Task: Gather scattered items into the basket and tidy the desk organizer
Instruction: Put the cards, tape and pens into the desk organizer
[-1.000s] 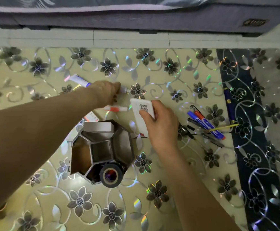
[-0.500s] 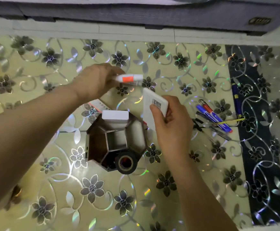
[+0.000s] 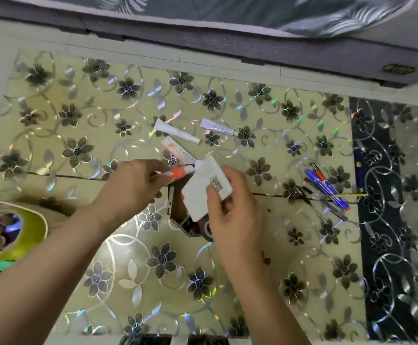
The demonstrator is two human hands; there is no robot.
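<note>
My left hand point(image 3: 130, 185) pinches a small white tube with an orange band point(image 3: 178, 173), held just above the dark hexagonal desk organizer point(image 3: 178, 220). My right hand point(image 3: 230, 207) grips a white flat box with a printed code point(image 3: 204, 189), tilted over the organizer and hiding most of it. Two white tubes point(image 3: 175, 131) point(image 3: 218, 127) and a white-and-orange box point(image 3: 178, 150) lie on the floral table beyond my hands. A heap of pens point(image 3: 327, 188) lies to the right. The green basket point(image 3: 28, 235) sits at the left edge.
A dark blue pen point(image 3: 358, 165) lies on the black floral strip at the right. A roll of dark tape point(image 3: 206, 229) peeks out beside the organizer under my right wrist. A grey upholstered edge point(image 3: 228, 43) runs along the far side of the table.
Both hands came together over the organizer; the orange-banded tube dropped closer to it and the white box now covers it. The view shifted, bringing the green basket into sight at the left.
</note>
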